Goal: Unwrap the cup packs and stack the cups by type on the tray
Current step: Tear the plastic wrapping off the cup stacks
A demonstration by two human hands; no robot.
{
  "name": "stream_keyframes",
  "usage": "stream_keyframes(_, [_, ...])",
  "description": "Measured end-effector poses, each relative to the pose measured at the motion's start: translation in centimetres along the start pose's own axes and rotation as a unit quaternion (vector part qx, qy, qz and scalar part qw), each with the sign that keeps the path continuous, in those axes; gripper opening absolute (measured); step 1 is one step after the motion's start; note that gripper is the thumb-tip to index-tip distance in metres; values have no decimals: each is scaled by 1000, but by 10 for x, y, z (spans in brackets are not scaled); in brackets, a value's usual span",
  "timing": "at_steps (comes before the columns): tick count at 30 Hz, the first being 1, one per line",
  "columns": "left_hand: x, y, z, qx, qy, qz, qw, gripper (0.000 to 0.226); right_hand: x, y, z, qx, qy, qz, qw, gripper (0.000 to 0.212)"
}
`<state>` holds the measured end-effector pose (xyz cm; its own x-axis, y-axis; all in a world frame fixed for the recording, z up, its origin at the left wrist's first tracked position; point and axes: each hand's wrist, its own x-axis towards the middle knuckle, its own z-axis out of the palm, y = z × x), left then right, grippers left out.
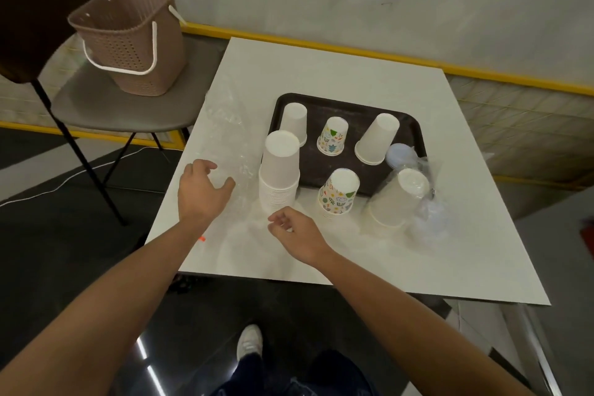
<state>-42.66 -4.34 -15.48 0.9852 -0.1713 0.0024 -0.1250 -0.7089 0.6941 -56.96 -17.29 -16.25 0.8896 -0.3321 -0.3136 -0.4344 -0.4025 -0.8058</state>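
A dark tray [348,104] on the white table holds upside-down cups: a plain white one [294,122], a patterned one [334,135] and a taller white one [377,138]. A tall stack of white cups [279,170] stands at the tray's left front corner. A patterned stack [339,191] sits at its front edge. At the right, a wide white stack [398,199] is still in clear film. My left hand [202,190] hovers with curved fingers over crumpled clear wrap [225,125]. My right hand [295,231], just in front of the tall stack, pinches a bit of clear film.
A bluish round item [398,154] in plastic lies at the tray's right edge. A brown perforated basket [128,38] with white handles stands on a grey chair [106,106] left of the table. The table's front edge [321,281] runs close to my legs.
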Motion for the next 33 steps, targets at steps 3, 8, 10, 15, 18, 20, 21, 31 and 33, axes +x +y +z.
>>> stream_keyframes(3, [-16, 5, -4, 28, 46, 38, 998, 41, -8, 6, -11, 1, 0, -22, 1000, 23])
stream_keyframes(8, [-59, 19, 0, 10, 97, 67, 993, 27, -28, 22, -38, 12, 4, -45, 999, 20])
stream_keyframes(10, [-78, 26, 8, 2, 104, 87, 991, 25, -37, 31, -49, 19, 12, -52, 998, 18])
stream_keyframes(15, [-124, 56, 33, -22, 100, 122, 987, 27, -60, 54, -79, 9, 32, -72, 997, 12])
stream_keyframes(18, [-145, 79, 51, -42, 82, 154, 984, 27, -72, 62, -106, 3, 52, -98, 994, 9])
stream_keyframes(20, [-157, 96, 62, -56, 62, 167, 982, 30, -80, 66, -125, 5, 79, -117, 990, 8])
stream_keyframes(21, [-163, 104, 68, -59, 49, 174, 982, 33, -82, 67, -135, 9, 95, -125, 987, 7])
stream_keyframes(31, [-176, 175, 116, -149, -77, 209, 964, 66, -70, 76, -206, -5, 306, -139, 942, 52])
stream_keyframes(33, [-171, 183, 126, -159, -87, 205, 962, 71, -60, 77, -212, -29, 276, -118, 953, 69])
